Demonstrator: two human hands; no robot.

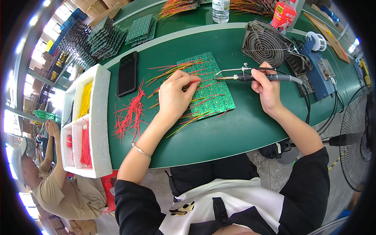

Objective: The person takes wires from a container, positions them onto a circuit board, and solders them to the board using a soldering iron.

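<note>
Soldering iron [246, 77] sits gripped in the right hand [267, 89] while the left hand [176, 92] pinches red wire [197, 80] above a green circuit board [225, 101] lying on the green worktable [188, 147].

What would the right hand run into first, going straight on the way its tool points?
The soldering iron in the right hand would most likely meet the green circuit board first, with the left hand farther along; depth at the tip is unclear.

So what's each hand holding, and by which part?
The right hand holds the iron by its dark handle; the left hand seems to pinch a red wire near its tip.
</note>
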